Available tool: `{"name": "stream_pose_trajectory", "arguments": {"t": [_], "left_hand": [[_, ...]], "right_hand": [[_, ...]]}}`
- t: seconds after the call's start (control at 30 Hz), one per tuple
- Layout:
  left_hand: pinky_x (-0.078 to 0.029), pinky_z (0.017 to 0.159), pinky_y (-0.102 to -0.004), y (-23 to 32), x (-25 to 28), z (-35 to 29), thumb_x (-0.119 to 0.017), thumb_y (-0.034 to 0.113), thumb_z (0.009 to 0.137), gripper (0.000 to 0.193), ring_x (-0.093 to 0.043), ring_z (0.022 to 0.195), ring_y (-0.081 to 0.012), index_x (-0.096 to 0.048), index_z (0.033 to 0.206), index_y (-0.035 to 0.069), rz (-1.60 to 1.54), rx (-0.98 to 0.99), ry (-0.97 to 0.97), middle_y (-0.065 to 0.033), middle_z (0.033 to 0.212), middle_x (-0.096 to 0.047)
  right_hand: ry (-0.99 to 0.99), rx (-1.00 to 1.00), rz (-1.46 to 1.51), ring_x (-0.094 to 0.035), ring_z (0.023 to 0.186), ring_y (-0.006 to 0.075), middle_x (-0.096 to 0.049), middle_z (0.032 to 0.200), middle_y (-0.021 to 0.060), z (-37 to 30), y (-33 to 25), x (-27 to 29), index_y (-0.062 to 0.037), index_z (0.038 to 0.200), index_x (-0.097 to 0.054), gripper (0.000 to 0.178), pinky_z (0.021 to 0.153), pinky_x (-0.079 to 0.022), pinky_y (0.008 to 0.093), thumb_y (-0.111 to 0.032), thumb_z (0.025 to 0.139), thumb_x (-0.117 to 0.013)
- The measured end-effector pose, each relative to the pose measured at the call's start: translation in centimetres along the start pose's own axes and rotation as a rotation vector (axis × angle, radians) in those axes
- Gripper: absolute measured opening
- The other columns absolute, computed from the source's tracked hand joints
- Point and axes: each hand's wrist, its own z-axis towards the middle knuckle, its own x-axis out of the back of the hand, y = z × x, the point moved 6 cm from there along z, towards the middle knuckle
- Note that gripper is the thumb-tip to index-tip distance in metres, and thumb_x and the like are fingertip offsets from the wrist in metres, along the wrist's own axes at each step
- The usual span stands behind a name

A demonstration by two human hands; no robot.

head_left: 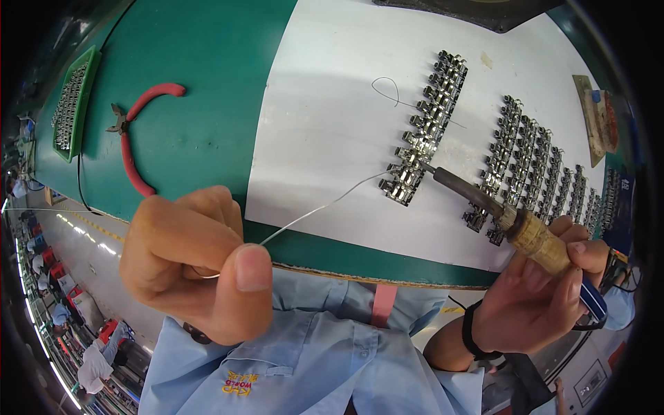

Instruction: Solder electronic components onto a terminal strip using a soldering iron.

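Note:
My left hand [207, 266] pinches a thin solder wire [315, 209] between thumb and forefinger. The wire runs up and right to the near end of a row of small shiny metal parts [432, 124] on white paper. In my right hand [536, 297] is a soldering iron [536, 242], gripped by its worn wooden handle. The iron's tip meets the same row close to where the wire ends; whether the two touch cannot be made out. A fine loose wire [387, 88] curls out from the left side of that row.
Several more rows of metal parts [546, 162] lie to the right on the white paper [318, 117]. Red-handled cutters [128, 138] rest open on the green mat [207, 41]. A green tray [86, 97] of parts stands far left; a brownish block [598, 117] sits far right.

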Motion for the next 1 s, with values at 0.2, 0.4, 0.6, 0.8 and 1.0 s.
{"name": "stream_pose_trajectory", "arguments": {"t": [0.2, 0.4, 0.6, 0.8, 1.0], "left_hand": [[-0.015, 0.043, -0.0231, -0.03, -0.1, -0.1, -0.074, 0.009, 0.077, 0.029, -0.022, 0.047, -0.0029, -0.045, 0.071, 0.007, 0.002, 0.029, 0.037, 0.0064, 0.052, -0.033], [-0.015, 0.043, -0.023, -0.09, -0.17, -0.1, -0.074, 0.009, 0.076, 0.03, -0.023, 0.047, -0.0026, -0.045, 0.069, 0.007, 0.009, 0.029, 0.061, 0.0066, 0.052, -0.033], [-0.017, 0.042, -0.0227, -0.09, -0.29, -0.03, -0.073, 0.008, 0.076, 0.028, -0.024, 0.045, -0.0027, -0.046, 0.069, 0.006, 0.04, 0.003, 0.038, 0.0064, 0.053, -0.034], [-0.017, 0.042, -0.0225, -0.06, -0.46, 0.13, -0.072, 0.006, 0.076, 0.027, -0.025, 0.044, -0.0024, -0.046, 0.068, 0.006, 0.105, -0.012, 0.01, 0.0063, 0.053, -0.033], [-0.017, 0.042, -0.0224, 0.13, -0.26, 0.14, -0.071, 0.005, 0.076, 0.027, -0.024, 0.045, -0.0024, -0.045, 0.068, 0.006, 0.046, -0.025, 0.026, 0.0066, 0.054, -0.033]], "right_hand": [[-0.021, -0.014, -0.008, -0.033, 0.064, 0.0105, -0.036, 0.066, 0.0052, 0.29, 0.18, -0.16, 0.0033, 0.101, -0.048, 0.022, 0.048, -0.032, 0.0204, -0.016, 0.092, -0.045], [-0.046, -0.012, 0.005, -0.034, 0.064, 0.0099, -0.038, 0.068, 0.006, 0.31, 0.25, -0.31, 0.0042, 0.102, -0.049, 0.022, 0.048, -0.032, 0.0195, -0.015, 0.092, -0.046], [-0.045, -0.007, -0.015, -0.034, 0.063, 0.0093, -0.041, 0.069, 0.0067, 0.27, 0.48, -0.23, 0.005, 0.103, -0.05, 0.024, 0.044, -0.03, 0.0181, -0.016, 0.092, -0.046], [-0.028, 0.017, -0.067, -0.036, 0.062, 0.009, -0.043, 0.068, 0.0074, 0.38, 0.31, -0.37, 0.0055, 0.104, -0.05, 0.024, 0.041, -0.03, 0.0185, -0.015, 0.092, -0.046], [0.065, 0.024, -0.192, -0.035, 0.054, 0.0064, -0.041, 0.063, 0.0031, 0.13, 0.06, -0.49, 0.0028, 0.097, -0.048, 0.027, 0.041, -0.031, 0.0164, -0.023, 0.092, -0.054]]}}
